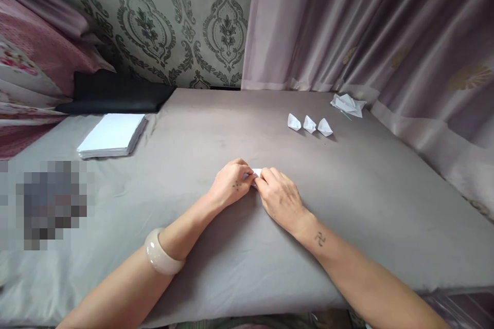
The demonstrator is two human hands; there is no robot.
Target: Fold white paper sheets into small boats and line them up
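Note:
A small piece of folded white paper [257,172] is held between my two hands over the middle of the grey cloth-covered table [216,139]. My left hand [233,181] pinches its left side, thumb and fingertips pressed together. On the right side, my right hand [281,193] grips it with curled fingers. Most of the paper is hidden by my fingers, so its folded shape cannot be made out. Beyond my hands to the right, three small folded white paper shapes [309,124] stand in a row.
At the back left lies a stack of white paper [111,135], with a black cover [119,93] behind it. More folded white paper [348,105] is piled at the far right corner. A blurred patch [54,203] hides something at left. Curtains [386,25] border the right side.

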